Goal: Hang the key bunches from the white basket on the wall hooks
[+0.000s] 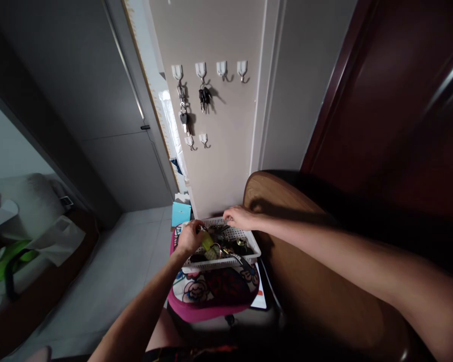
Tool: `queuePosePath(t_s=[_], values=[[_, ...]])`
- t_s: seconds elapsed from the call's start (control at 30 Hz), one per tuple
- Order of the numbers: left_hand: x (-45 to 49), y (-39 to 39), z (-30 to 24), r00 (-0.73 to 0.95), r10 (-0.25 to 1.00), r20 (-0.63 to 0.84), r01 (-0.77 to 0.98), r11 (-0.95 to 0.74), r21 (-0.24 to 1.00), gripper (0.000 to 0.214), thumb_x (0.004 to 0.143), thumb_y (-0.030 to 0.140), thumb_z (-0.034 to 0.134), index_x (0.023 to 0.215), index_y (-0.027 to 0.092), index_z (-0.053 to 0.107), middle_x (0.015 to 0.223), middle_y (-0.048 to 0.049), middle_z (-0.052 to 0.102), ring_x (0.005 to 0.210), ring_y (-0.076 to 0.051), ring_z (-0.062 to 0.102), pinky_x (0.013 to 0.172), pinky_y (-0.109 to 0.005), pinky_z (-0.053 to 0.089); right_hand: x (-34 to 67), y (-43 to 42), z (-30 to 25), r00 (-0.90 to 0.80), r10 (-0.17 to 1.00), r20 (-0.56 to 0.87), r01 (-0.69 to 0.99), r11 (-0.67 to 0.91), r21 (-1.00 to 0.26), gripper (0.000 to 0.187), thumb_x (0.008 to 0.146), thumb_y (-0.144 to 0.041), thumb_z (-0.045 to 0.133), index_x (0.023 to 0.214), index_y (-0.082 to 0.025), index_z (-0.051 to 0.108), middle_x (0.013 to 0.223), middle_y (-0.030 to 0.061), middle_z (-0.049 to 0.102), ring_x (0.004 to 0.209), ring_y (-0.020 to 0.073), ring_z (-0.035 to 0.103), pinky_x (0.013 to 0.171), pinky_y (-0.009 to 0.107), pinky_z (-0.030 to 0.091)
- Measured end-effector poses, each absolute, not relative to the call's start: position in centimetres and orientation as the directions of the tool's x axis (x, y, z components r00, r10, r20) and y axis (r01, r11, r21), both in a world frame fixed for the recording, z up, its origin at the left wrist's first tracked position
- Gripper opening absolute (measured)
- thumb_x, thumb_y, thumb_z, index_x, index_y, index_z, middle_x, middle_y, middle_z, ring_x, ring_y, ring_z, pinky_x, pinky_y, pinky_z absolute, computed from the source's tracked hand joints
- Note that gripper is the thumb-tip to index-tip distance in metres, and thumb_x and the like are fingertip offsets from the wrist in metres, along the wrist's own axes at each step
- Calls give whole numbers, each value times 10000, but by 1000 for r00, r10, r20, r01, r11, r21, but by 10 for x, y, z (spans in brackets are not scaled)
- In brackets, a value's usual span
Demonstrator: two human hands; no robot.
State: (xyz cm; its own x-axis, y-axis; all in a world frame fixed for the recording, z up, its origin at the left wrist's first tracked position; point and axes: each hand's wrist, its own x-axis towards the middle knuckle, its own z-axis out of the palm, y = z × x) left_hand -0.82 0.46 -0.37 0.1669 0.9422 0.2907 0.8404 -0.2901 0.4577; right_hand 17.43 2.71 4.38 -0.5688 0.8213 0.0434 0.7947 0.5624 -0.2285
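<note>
A white plastic basket (253, 255) holds keys, a yellow-green tag-like item (207, 241), a dark strap (241, 260) and other small metal pieces. My left hand (190, 238) is at the basket's left side, fingers bent and drawn together beside the yellow-green item; what they pinch is hidden. At the far rim, my right hand (239, 218) reaches in from the right with closed fingertips over the contents. I cannot make out what is in them. Under the basket lies a pink-edged, flower-patterned bag or cushion (196, 291).
White hooks (222, 69) are stuck on the wall panel; one key bunch (204, 98) and another key set on a clip (183, 118) hang there. A curved wooden panel (279, 201) stands close on the right. A light-blue box (181, 214) sits behind the basket at left.
</note>
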Motion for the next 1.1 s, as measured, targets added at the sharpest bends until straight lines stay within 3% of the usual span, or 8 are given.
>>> queuePosePath(t_s=[0.2,0.4,0.5,0.6,0.7,0.77,0.97,1.1], values=[[-15,11,-4,177,960,215,853,-259,454,258,591,140,422,833,161,508,800,-41,531,730,-131,479,670,-226,360,171,13,28,-679,668,-304,733,598,-323,247,491,-330,550,678,-177,602,615,-3,580,519,100,476,435,181,303],[-12,4,0,204,949,242,869,-290,401,279,593,132,419,858,156,504,901,-54,499,828,-143,450,739,-234,337,164,1,17,-630,735,-249,775,575,-262,225,539,-300,501,696,-170,598,601,11,573,523,103,469,419,183,278],[-12,-2,10,222,946,236,870,-302,391,276,606,144,413,866,162,506,913,-43,501,813,-128,459,722,-217,344,160,-1,22,-636,697,-332,771,558,-307,321,609,-375,413,744,-140,586,603,28,569,512,105,467,412,186,287],[-14,-12,19,339,939,60,869,-337,364,237,611,180,418,818,183,534,805,-14,549,720,-115,489,634,-198,365,157,-1,30,-668,645,-372,744,576,-338,362,560,-372,465,823,-142,559,648,20,572,523,103,470,411,178,296],[-15,-20,21,432,879,-201,882,-364,300,208,578,197,447,750,201,564,732,1,577,670,-121,504,568,-190,364,159,4,39,-652,688,-319,758,593,-271,324,522,-310,497,808,-173,561,683,9,575,566,111,483,425,175,298],[-15,-22,21,444,850,-282,889,-379,258,219,560,198,459,749,205,571,739,-6,585,679,-133,509,558,-191,362,162,10,45,-613,755,-232,790,581,-196,285,517,-281,492,776,-192,568,717,11,577,603,123,491,443,181,301],[-10,-17,19,448,831,-329,894,-410,183,301,511,209,490,802,190,564,763,-41,587,686,-167,513,540,-213,362,171,26,58,-546,837,-43,837,543,-61,226,564,-228,429,738,-214,572,728,19,583,648,137,504,506,201,318],[-9,-17,18,453,831,-324,891,-414,185,225,530,148,428,681,177,593,664,-43,592,620,-151,517,511,-205,354,173,28,61,-514,858,-6,858,514,7,207,596,-223,399,707,-213,574,721,27,588,644,148,509,504,214,318]])
